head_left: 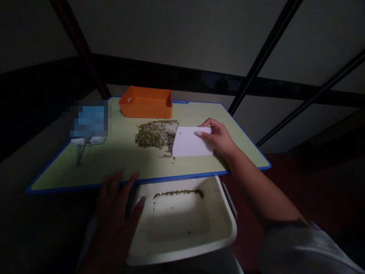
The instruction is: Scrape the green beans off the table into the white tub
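Right grip (218, 137) pinching white card (188, 142), edge flush against beans (154, 135) on desk (85, 171); left grip (114, 217) spread at desk edge, above tray (182, 253).

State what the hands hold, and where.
Right hand: a white card, by its right edge. Left hand: at the white tray's rim, hold unclear.

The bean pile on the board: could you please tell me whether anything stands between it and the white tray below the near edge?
Nothing visible stands in the way: only the bean pile lies on the board, with its blue edge just above the tray. The left hand is beside the tray, and the right hand holds the card right of the pile.
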`<action>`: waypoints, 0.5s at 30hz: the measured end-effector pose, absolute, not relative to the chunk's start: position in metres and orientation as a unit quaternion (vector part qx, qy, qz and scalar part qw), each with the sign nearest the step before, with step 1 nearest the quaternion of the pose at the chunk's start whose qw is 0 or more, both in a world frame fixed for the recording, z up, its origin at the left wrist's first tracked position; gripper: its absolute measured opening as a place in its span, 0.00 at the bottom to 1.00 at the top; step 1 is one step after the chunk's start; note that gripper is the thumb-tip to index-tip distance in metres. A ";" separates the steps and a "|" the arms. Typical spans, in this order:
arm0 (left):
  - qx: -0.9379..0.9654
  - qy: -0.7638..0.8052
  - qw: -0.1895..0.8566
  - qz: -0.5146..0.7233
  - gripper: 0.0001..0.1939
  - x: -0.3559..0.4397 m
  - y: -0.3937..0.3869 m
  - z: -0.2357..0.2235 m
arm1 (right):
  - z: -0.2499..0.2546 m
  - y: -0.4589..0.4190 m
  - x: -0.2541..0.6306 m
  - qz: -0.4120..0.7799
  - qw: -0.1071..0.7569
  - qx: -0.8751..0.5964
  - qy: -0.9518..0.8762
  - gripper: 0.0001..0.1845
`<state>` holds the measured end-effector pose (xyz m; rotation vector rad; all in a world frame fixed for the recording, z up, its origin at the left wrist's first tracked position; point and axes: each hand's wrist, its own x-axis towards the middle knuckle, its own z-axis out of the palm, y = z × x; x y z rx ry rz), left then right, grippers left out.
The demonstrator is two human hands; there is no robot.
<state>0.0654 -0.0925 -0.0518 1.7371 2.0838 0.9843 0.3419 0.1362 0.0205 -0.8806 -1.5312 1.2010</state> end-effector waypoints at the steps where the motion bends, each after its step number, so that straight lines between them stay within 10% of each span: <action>1: 0.593 0.718 0.132 0.339 0.28 0.066 -0.092 -0.051 | 0.021 0.136 0.342 0.491 0.482 -0.363 -0.628 0.30; 15: 0.595 0.720 0.135 0.330 0.29 0.067 -0.093 -0.047 | 0.018 0.138 0.341 0.489 0.474 -0.352 -0.642 0.28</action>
